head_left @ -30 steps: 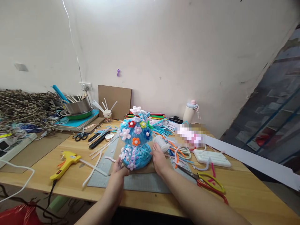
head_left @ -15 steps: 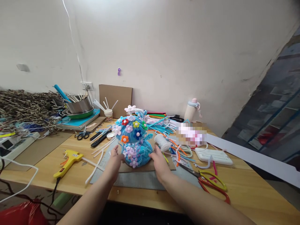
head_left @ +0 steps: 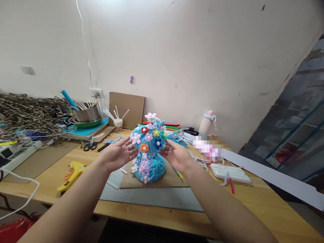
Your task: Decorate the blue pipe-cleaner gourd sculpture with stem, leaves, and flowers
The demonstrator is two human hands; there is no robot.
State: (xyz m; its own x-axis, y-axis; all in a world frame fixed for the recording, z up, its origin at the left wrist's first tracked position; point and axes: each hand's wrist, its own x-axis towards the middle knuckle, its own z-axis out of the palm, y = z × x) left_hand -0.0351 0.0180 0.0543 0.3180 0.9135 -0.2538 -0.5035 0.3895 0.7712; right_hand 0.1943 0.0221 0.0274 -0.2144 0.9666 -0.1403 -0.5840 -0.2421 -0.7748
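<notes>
A blue mushroom-shaped pipe-cleaner craft point(head_left: 149, 152) stands upright in front of me, its cap and base dotted with fuzzy flowers in white, red, yellow, orange and pink. My left hand point(head_left: 118, 154) is at the left side of its cap, palm inward and fingers spread. On the other side my right hand point(head_left: 176, 155) faces it with fingers stretched out, at the cap's lower edge. Both sets of fingertips are at or very near the cap; whether they press on it I cannot tell. Under the craft lies brown cardboard point(head_left: 174, 180) on a grey cutting mat point(head_left: 152, 197).
A yellow glue gun point(head_left: 73, 175) and black-handled scissors point(head_left: 90, 145) lie to the left. Behind are a metal pot point(head_left: 87, 114), a paper cup point(head_left: 118, 125) and a cardboard panel point(head_left: 126, 108). Pipe cleaners, a white case point(head_left: 230, 172) and a bottle point(head_left: 206, 123) are to the right.
Both hands have risen from beside the craft's base to the sides of its cap, their fingers now spread. The craft still stands on the cardboard. The view has shifted slightly.
</notes>
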